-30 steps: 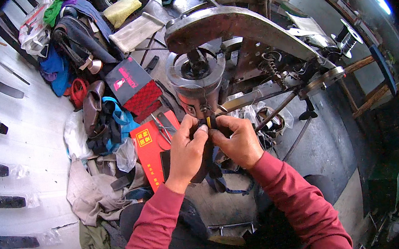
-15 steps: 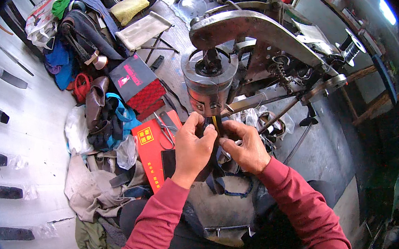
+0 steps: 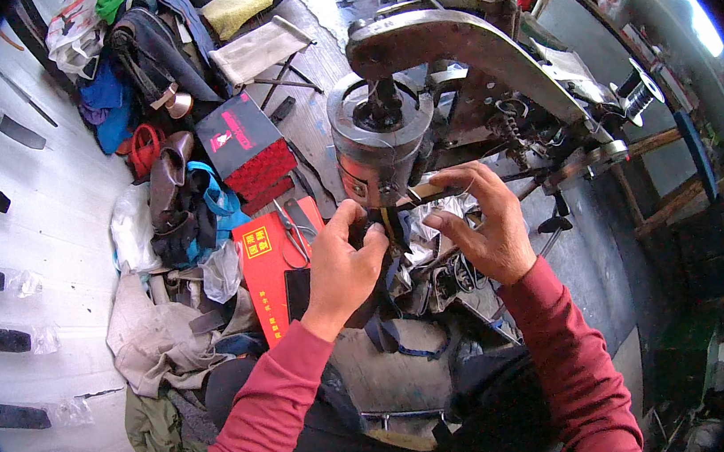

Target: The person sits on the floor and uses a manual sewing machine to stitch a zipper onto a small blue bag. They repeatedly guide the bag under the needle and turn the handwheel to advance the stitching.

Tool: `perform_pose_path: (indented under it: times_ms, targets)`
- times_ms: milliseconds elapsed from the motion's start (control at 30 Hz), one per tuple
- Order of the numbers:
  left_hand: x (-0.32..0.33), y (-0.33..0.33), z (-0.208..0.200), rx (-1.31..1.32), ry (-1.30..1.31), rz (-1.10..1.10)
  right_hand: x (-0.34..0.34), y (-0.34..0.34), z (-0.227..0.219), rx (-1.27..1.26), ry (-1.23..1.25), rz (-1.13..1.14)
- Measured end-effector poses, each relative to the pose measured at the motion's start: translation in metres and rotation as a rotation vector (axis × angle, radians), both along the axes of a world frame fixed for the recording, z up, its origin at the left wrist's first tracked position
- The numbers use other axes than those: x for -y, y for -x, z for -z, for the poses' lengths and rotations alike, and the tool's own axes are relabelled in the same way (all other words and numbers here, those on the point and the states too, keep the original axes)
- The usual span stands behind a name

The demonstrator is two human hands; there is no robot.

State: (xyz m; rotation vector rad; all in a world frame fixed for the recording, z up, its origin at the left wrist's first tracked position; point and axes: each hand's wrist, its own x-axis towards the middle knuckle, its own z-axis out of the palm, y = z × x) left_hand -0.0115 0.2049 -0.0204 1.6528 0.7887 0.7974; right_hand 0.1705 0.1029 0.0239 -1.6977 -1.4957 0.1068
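A metal hand sewing machine [image 3: 439,39] of the cobbler's kind stands in front of me, its round head [image 3: 381,117] over a narrow arm. Just below the head, my left hand [image 3: 344,268] pinches a dark fabric strip [image 3: 392,227] with a yellowish line along it. The strip's lower part hangs toward my lap as a dark strap [image 3: 383,335]. My right hand [image 3: 487,225] is off the strip, thumb and fingers apart, beside the machine's arm; whether its fingertips touch the metal I cannot tell.
Scissors [image 3: 293,232] lie on a red paper bag [image 3: 263,282] at left, near a black-and-red box [image 3: 241,146]. Clothes and bags [image 3: 180,318] pile up along the left wall. A folding stool [image 3: 262,50] stands beyond. A thread spool [image 3: 640,93] sits on the machine's right.
My right hand has let go of the strip and moved right, its fingers spreading. My left hand keeps its pinch near the same place. The view has shifted slightly.
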Motion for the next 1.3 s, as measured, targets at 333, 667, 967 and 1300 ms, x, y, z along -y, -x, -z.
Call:
perform_pose_path:
  times_ms: [333, 667, 967, 1300]
  targets:
    - [-0.001, -0.002, 0.009, 0.056, 0.029, 0.012, -0.021, 0.006, 0.002, 0.076, 0.137, -0.003]
    - [-0.001, -0.002, 0.003, -0.005, -0.063, -0.015, -0.024, 0.006, -0.003, 0.006, 0.345, 0.123]
    - [-0.002, 0.0, 0.002, -0.005, 0.021, 0.01, 0.082, -0.073, 0.01, -0.113, 0.286, 0.569]
    - [0.0, -0.001, 0.001, -0.002, 0.024, 0.011, 0.113, -0.173, 0.097, -0.027, 0.628, 0.666]
